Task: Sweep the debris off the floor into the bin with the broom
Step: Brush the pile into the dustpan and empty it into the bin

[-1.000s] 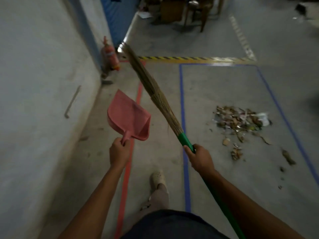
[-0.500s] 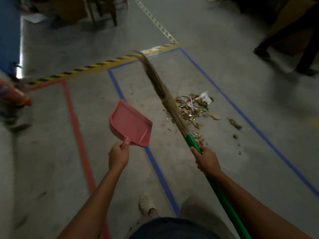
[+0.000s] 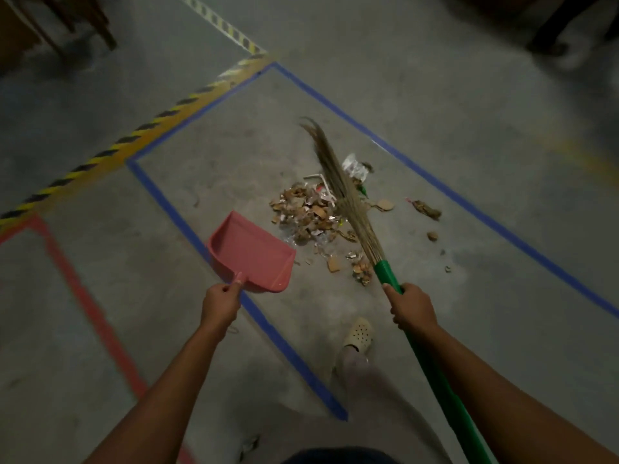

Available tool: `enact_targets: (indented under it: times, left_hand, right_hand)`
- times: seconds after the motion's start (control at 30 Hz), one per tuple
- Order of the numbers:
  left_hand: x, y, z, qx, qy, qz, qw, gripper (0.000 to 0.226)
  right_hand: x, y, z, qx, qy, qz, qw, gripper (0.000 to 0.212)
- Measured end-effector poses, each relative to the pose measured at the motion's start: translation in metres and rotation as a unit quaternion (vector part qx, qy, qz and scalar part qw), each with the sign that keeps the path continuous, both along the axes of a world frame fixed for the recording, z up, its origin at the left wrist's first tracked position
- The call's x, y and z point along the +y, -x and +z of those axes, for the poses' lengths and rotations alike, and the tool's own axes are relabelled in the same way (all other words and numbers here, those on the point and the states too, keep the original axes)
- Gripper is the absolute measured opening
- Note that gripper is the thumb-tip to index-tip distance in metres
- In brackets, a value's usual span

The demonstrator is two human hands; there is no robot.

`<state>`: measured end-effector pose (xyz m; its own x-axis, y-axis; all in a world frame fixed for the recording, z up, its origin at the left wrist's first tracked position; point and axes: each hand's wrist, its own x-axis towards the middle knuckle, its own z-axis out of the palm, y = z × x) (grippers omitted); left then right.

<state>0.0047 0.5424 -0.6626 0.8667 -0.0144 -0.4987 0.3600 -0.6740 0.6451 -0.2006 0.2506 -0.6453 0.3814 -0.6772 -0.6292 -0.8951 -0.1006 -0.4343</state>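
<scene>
A pile of debris [image 3: 310, 212], scraps of cardboard, paper and foil, lies on the concrete floor inside a rectangle of blue tape. My right hand [image 3: 412, 308] grips the green handle of a straw broom [image 3: 348, 199], whose bristles stretch over the right side of the pile. My left hand [image 3: 219, 306] holds the short handle of a pink dustpan [image 3: 254, 252], which hangs just left of the pile, above the blue line. Loose bits [image 3: 427, 209] lie farther right. No bin is in view.
Blue tape [image 3: 160, 195] outlines the floor area, with red tape [image 3: 83, 303] to the left and a yellow-black hazard strip [image 3: 134, 139] behind. My foot in a pale clog [image 3: 358, 334] stands near the pile. Dark furniture legs [image 3: 87, 25] stand at the far left, and dark shapes at the top right.
My view has turned right, away from the wall and fire extinguisher, and closer to the debris. The broom has swung down over the pile. The dustpan has come nearer to it.
</scene>
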Motion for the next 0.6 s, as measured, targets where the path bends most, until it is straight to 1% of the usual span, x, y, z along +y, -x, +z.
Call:
enact_targets:
  times: [0.2, 0.3, 0.43, 0.6]
  left_hand:
    - [-0.077, -0.042, -0.047, 0.067, -0.006, -0.055, 0.996, 0.050]
    - [-0.105, -0.059, -0.082, 0.089, -0.011, -0.102, 0.991, 0.051]
    - [-0.126, -0.082, -0.147, 0.106, -0.024, -0.154, 0.982, 0.054]
    - [-0.127, -0.111, -0.248, 0.135, -0.042, -0.204, 0.969, 0.054]
  right_hand:
    - [-0.054, -0.020, -0.051, 0.052, -0.069, -0.080, 0.993, 0.030]
    - [-0.061, -0.017, -0.090, 0.055, -0.071, -0.125, 0.988, 0.026]
    - [-0.053, -0.011, -0.157, 0.074, -0.076, -0.202, 0.974, 0.029]
    - [-0.025, -0.009, -0.257, 0.120, -0.118, -0.315, 0.934, 0.033]
